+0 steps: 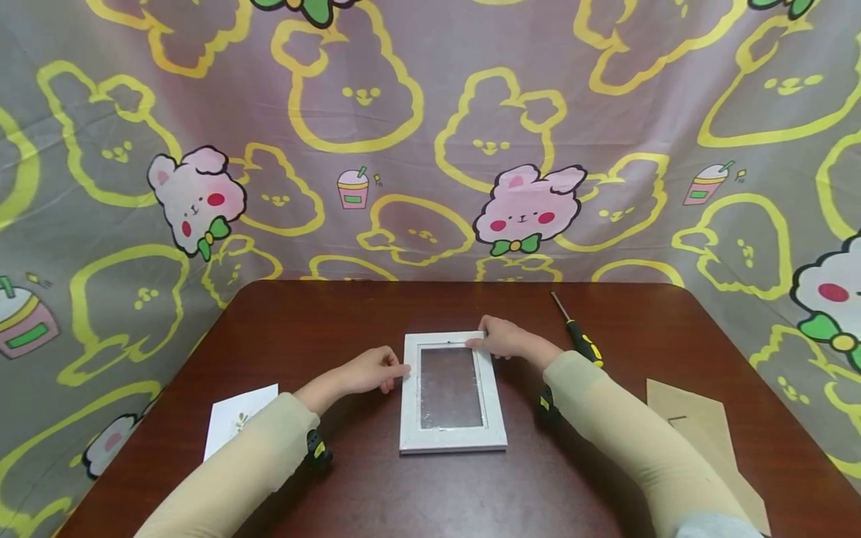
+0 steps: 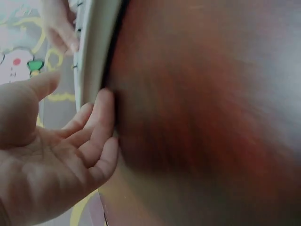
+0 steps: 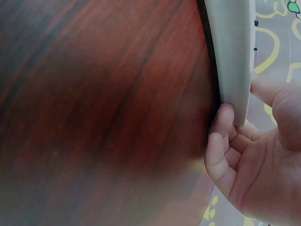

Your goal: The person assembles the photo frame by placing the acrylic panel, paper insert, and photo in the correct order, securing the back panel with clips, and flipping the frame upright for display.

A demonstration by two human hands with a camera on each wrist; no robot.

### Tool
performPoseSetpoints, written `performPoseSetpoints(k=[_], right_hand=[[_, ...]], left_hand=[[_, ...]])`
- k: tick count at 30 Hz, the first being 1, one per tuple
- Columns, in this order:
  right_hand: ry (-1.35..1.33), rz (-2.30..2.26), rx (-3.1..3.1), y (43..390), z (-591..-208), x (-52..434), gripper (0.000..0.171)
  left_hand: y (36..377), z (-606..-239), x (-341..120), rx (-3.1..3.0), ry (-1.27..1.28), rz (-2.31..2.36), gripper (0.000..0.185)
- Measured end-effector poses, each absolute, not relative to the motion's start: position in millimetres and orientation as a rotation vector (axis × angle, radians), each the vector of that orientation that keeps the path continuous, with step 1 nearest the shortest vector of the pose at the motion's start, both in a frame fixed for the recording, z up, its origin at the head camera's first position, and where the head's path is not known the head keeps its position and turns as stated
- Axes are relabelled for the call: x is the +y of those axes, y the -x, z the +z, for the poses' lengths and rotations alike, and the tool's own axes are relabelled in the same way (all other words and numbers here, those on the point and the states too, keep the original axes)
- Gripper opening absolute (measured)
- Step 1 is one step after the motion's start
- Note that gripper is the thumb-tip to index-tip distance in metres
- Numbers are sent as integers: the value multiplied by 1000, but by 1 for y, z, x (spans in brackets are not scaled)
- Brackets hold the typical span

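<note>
A white picture frame lies at mid-table, with a clear pane inside its border and small dark tabs showing along it in the wrist views. My right hand pinches its far right corner, thumb over the border and curled fingers at the outer side, as the right wrist view also shows. At the far part of the left side is my left hand, its fingers loosely bent. In the left wrist view the left fingertips meet the frame's side edge, while the thumb stands apart from it.
A screwdriver with a black and yellow handle lies beyond the right forearm. A brown board sits at the right, partly under that sleeve. At the left a white card with a printed plant is partly covered by the other sleeve. A patterned curtain hangs behind the table.
</note>
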State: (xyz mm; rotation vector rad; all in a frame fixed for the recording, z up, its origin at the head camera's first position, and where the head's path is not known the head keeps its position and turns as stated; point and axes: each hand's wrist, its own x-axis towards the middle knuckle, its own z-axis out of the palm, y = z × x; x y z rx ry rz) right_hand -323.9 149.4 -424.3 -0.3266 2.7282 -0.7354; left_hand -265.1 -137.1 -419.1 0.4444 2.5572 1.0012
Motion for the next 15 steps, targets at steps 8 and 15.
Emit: performPoseSetpoints(k=[8,15], right_hand=[[311,-762,2711,322,-424,147,37],[330,-757,2706,324,-423,149,37]], left_hand=[[232,-403,-187,2729,-504,899,35],[208,-383,-254,2876,-340,780,39]])
